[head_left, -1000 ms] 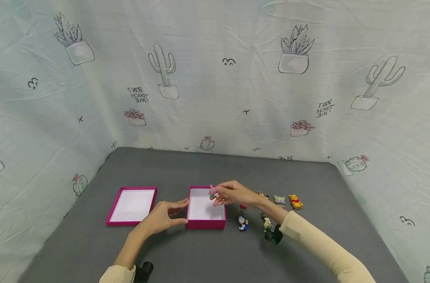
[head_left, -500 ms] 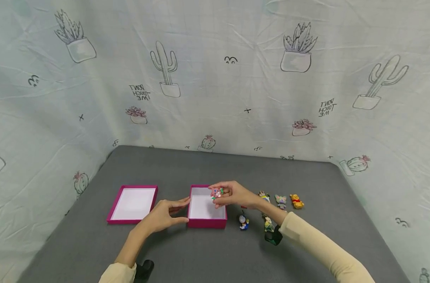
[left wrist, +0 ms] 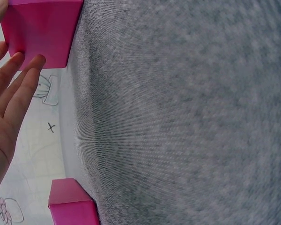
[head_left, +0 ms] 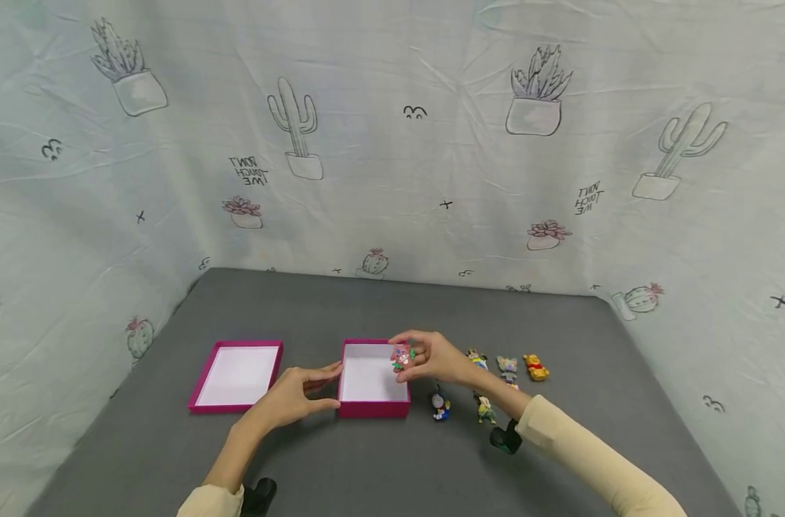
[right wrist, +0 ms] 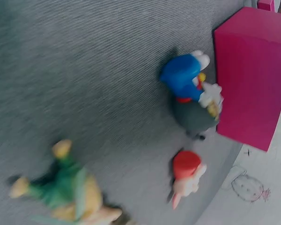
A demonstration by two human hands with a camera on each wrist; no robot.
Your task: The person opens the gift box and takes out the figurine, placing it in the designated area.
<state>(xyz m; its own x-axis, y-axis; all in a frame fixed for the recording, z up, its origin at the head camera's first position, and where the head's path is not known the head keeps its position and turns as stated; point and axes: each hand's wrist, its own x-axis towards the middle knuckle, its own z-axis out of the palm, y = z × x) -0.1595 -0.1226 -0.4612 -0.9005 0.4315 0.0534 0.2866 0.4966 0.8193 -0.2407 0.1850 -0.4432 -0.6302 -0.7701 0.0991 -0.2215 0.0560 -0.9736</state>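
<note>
My right hand (head_left: 439, 357) pinches a small pink figurine (head_left: 401, 357) with green bits over the right part of a magenta box (head_left: 374, 410). The white inside of this box faces up. Against its left wall, my left hand (head_left: 291, 398) rests with straight fingers, the thumb near the front corner. The left wrist view shows fingertips (left wrist: 37, 61) right at the magenta wall. To the right of the box lies a blue figurine (right wrist: 180, 77) with a dark grey head, and a small red and white figurine (right wrist: 186, 164) beyond it. The pinched figurine is hidden in the right wrist view.
A shallow magenta lid (head_left: 235, 375) with a white inside lies left of the box. Right of my right wrist are a yellow bear figurine (head_left: 536, 368), a lilac-grey cat-like figurine (head_left: 507, 365) and a green-clad figurine (head_left: 485, 410). A printed curtain (head_left: 392, 143) stands behind the table.
My right hand has moved slightly right over the box, and the pink figurine has turned so its front shows. My left hand stays at the box's left wall.
</note>
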